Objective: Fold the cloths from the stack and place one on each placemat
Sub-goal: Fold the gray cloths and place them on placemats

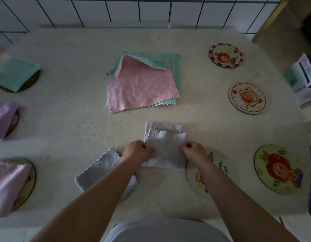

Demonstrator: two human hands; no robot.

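Note:
A pale lilac-white cloth (pixel 166 149) lies folded on the table near me. My left hand (pixel 137 151) pinches its left edge and my right hand (pixel 195 151) pinches its right edge. The stack of cloths (pixel 142 84), pink on top of green, sits in the table's middle. A folded grey cloth (pixel 102 169) lies under my left forearm. On the left, a green cloth (pixel 15 74), a purple cloth (pixel 2 117) and a pink cloth (pixel 9 186) each cover a round placemat. Several bare placemats lie on the right (pixel 225 55) (pixel 247 98) (pixel 278 170); another placemat (pixel 202 179) is under my right wrist.
A white tiled wall borders the table's far edge. A white box (pixel 305 79) stands at the right edge. The pale tablecloth (pixel 72 119) covers the whole table.

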